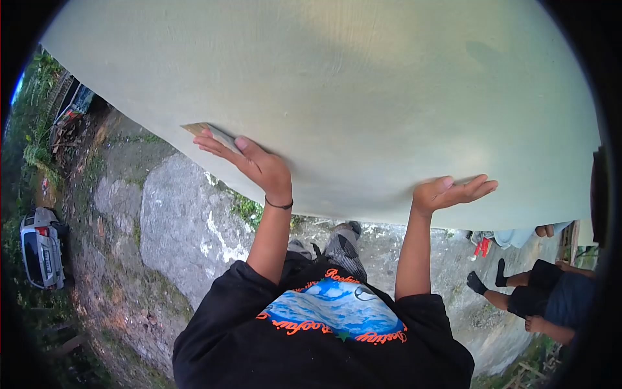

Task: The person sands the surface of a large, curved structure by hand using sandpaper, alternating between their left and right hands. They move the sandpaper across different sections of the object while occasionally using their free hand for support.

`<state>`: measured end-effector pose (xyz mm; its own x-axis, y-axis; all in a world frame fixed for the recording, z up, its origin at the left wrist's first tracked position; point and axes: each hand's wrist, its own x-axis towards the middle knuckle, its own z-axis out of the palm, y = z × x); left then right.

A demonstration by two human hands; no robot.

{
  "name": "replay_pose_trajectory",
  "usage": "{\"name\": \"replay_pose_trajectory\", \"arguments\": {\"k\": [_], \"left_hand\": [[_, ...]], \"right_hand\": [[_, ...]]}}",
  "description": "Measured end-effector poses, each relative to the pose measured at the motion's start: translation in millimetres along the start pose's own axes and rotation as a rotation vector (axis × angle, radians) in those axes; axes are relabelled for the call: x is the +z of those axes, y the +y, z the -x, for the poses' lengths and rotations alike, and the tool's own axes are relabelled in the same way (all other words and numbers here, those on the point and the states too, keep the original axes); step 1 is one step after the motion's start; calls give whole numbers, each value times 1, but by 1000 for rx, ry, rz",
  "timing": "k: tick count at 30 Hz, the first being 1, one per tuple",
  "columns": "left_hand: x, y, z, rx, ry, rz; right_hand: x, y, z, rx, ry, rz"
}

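A smooth, pale greenish-grey wall fills the upper view. My left hand, with a dark band at the wrist, is closed on a folded piece of sandpaper. Its tan corner sticks out past my fingertips and it lies against the wall; part of it is hidden by the fingers. Farther right, my right hand holds nothing. Its fingers are stretched out to the right, and the hand is at the wall surface near the lower part of the wall.
Rough concrete ground with mossy patches runs along the wall's foot. A silver car is parked at far left near greenery. Another person in dark shorts and socks is at right, near a red object on the ground.
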<state>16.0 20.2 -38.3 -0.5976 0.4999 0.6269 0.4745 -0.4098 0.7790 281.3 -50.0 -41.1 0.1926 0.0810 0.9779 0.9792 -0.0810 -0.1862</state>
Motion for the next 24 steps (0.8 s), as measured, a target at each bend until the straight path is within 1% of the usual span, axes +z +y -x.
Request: {"name": "replay_pose_trajectory", "arguments": {"k": [2, 3, 5, 6, 8, 12, 14, 15, 17, 19, 21, 23, 24], "left_hand": [[2, 33, -30, 158, -29, 88], [5, 49, -51, 232, 17, 120], [5, 68, -94, 408, 37, 12], [6, 81, -115, 440, 81, 54], [1, 109, -151, 554, 83, -52], [0, 176, -224, 653, 156, -25], [3, 202, -250, 586, 220, -44], [6, 213, -250, 597, 233, -44], [22, 236, -227, 620, 255, -45], [42, 266, -171, 807, 180, -125], [53, 286, -135, 971, -26, -24], [53, 293, -146, 1051, -47, 100], [55, 299, -163, 1039, -47, 97]], "right_hand": [[-3, -2, -1, 19, -9, -9], [-4, -3, 0, 38, -20, -7], [-5, -2, 1, 42, -28, 26], [-6, -3, 0, 46, -27, 45], [-7, -4, 0, 58, -33, 60], [-12, -5, 2, 99, -19, 43], [-7, -11, 5, 146, -15, 34], [-5, -12, 2, 148, -3, 23], [-6, -15, 3, 155, 7, 28], [-7, -16, 7, 161, 10, 45], [-5, -16, 3, 131, 7, 58], [-7, -18, 3, 155, 15, 68], [-6, -18, 3, 146, 6, 69]]}}
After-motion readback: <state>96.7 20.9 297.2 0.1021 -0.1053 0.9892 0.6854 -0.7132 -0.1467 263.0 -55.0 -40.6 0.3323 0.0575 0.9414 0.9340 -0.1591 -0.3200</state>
